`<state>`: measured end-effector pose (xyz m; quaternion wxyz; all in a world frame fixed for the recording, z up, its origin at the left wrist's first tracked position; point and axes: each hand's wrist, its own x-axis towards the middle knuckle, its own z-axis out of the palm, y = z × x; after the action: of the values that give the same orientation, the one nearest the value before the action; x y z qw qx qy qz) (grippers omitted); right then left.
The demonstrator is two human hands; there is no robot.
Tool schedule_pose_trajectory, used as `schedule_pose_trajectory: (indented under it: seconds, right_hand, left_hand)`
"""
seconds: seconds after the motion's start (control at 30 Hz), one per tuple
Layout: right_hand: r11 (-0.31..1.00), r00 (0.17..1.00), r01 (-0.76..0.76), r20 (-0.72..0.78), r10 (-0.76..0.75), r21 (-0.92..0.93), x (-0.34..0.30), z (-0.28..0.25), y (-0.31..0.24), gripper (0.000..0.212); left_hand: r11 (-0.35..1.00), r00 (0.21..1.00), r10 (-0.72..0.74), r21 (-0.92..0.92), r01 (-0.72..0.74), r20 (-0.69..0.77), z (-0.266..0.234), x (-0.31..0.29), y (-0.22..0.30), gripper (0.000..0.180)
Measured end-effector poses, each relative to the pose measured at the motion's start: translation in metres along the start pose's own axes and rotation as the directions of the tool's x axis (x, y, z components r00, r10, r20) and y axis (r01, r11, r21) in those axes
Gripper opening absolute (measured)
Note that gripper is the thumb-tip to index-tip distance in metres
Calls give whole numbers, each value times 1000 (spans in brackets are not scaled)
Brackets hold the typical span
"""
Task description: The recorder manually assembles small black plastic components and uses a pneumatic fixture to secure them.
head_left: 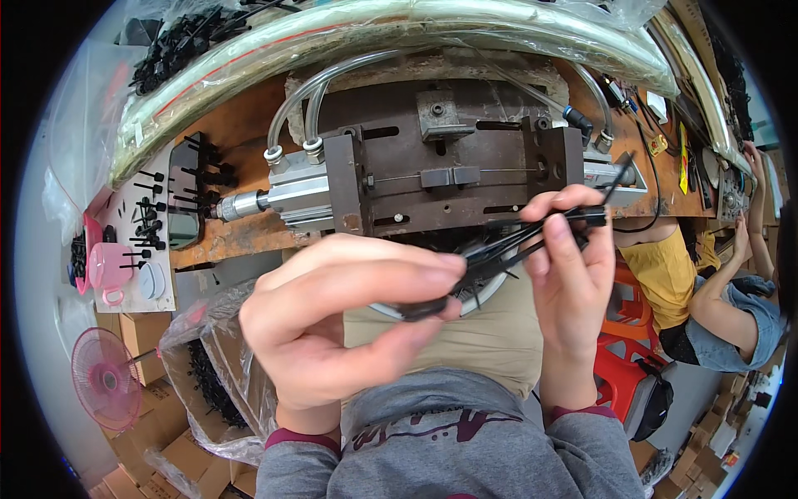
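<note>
Both hands are raised above my lap, in front of a dark metal fixture (482, 204). My left hand (332, 312) pinches the near end of a bunch of thin black stemmed parts (492, 259) between thumb and fingers. At the other end, my right hand (573, 279) grips the parts between thumb and fingertips, beside a small black block-shaped head. The exact kind of these parts is not clear. Below them, mostly hidden by my hands, a white-rimmed bowl (492, 301) with more black pieces rests on my lap. Two small metal blocks (450, 176) meet at the fixture's middle.
Pneumatic cylinders (299, 193) with clear hoses flank the fixture. Black parts stand on a white board (158, 283) at left, near a pink cup (108, 268). Long plastic-wrapped rolls (399, 23) lie behind. A pink fan (106, 378) stands lower left; another person (731, 320) sits at right.
</note>
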<state>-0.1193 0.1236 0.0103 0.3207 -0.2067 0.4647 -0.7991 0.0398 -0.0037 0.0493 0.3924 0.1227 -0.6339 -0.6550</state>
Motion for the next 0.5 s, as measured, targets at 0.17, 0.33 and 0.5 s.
schedule_pose_trajectory:
  seconds: [0.17, 0.33, 0.5]
  right_hand:
    - [980, 979, 199, -46, -198, 9, 0, -5, -8, 19]
    - [982, 982, 186, -44, -185, 21, -3, -5, -8, 19]
    - [978, 977, 207, -57, -207, -9, -3, -7, -8, 19]
  left_hand:
    - [983, 992, 108, 140, -117, 70, -9, -8, -16, 35]
    - [771, 985, 140, 614, -170, 96, 14, -14, -39, 38]
    - [497, 937, 176, 794, -349, 302, 16, -12, -68, 22]
